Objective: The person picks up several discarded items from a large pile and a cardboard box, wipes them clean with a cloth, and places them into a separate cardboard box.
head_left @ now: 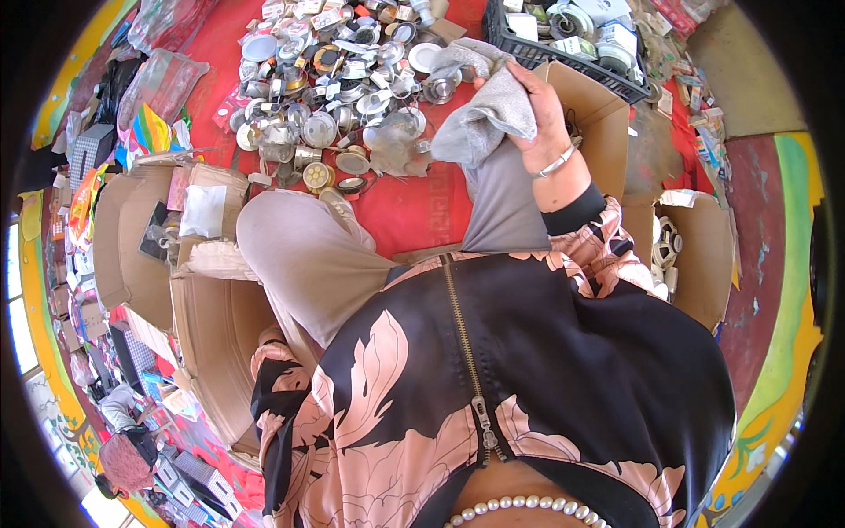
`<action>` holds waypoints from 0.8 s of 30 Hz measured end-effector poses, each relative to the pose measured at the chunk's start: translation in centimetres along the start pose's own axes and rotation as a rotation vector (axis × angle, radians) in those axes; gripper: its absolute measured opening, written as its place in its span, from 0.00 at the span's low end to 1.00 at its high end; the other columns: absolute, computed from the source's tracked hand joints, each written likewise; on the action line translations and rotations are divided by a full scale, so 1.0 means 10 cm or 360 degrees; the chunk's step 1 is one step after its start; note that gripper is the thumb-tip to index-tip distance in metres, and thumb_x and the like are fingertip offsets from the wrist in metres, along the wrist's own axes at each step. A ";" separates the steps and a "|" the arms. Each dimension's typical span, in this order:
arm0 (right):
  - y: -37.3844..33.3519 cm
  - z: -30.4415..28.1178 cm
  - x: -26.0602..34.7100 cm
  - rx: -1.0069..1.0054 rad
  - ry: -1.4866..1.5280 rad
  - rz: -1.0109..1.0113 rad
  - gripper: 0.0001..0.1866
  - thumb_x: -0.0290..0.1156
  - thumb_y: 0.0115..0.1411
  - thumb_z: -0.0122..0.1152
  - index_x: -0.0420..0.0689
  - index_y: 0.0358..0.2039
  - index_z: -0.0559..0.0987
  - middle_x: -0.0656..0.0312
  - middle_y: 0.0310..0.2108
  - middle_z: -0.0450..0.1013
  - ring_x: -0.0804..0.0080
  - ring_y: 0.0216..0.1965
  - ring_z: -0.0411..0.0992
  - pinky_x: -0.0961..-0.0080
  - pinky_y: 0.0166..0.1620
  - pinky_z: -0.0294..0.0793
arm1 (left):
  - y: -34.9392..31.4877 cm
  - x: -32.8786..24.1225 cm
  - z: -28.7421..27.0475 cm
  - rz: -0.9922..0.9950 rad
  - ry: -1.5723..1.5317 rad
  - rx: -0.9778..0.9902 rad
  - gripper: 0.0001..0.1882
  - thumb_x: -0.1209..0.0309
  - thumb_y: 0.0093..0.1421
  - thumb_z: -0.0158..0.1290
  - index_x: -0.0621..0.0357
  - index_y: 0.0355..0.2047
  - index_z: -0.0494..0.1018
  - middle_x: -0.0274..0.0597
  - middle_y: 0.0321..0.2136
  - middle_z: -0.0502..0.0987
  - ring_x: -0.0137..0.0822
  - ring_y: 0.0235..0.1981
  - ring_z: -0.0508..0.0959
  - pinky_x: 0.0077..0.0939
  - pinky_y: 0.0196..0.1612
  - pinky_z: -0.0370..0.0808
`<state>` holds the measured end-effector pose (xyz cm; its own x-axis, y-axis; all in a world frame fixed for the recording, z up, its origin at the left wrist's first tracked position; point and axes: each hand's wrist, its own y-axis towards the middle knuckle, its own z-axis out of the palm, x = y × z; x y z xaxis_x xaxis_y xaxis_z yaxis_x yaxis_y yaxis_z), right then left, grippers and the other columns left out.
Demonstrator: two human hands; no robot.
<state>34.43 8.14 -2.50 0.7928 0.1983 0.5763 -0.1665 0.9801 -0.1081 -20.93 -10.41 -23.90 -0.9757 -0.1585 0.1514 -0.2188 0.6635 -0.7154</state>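
Note:
My right hand [541, 113] is raised above my right knee, its fingers closed on a crumpled grey cloth [493, 114]. The cloth hangs in folds over the fingers. At my left side, my sleeve [283, 368] reaches down between my leg and an open cardboard box [224, 330]. Only a sliver of skin shows there, and the fingers of that hand are hidden. In front of my knees lies a large pile of round light fittings [319, 129], with white rims, metal housings and small boxes mixed in.
At the back right stands a black plastic crate [563, 60] full of fittings. Beside my right arm are an open cardboard box [607, 132] and another box [704, 255] holding white parts. Far left, a person [128, 458] is among scattered goods. Red cloth [414, 207] covers the floor.

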 end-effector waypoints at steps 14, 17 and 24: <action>0.33 0.23 -0.01 -0.0014 0.0194 0.0127 0.17 0.32 0.60 0.44 0.31 0.44 0.66 0.49 0.36 0.71 0.61 0.36 0.72 0.66 0.41 0.73 | -0.80 0.90 -1.37 0.0332 0.0975 -0.0580 0.10 0.69 0.53 0.46 0.57 0.20 0.76 0.43 0.15 0.72 0.32 0.19 0.74 0.29 0.23 0.70; 0.47 0.17 -0.07 -0.0003 0.0220 0.0066 0.18 0.33 0.60 0.44 0.31 0.44 0.66 0.48 0.36 0.71 0.60 0.36 0.72 0.66 0.42 0.73 | -1.52 -0.09 -2.73 0.0108 -0.0873 -0.1127 0.10 0.70 0.54 0.45 0.60 0.22 0.74 0.37 0.13 0.69 0.32 0.17 0.68 0.28 0.24 0.66; 0.59 0.07 -0.12 -0.0310 0.0067 -0.0021 0.18 0.33 0.61 0.40 0.33 0.45 0.66 0.47 0.37 0.71 0.58 0.34 0.73 0.62 0.37 0.75 | -0.70 -2.49 -3.70 0.1510 -0.1973 -0.1176 0.15 0.64 0.55 0.48 0.62 0.37 0.73 0.39 0.34 0.74 0.30 0.36 0.70 0.23 0.41 0.65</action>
<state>32.11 13.67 -3.27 0.8186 0.1820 0.5448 -0.0430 0.9652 -0.2578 4.39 15.97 2.62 -0.2451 0.2668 -0.9321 0.0755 0.9637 0.2560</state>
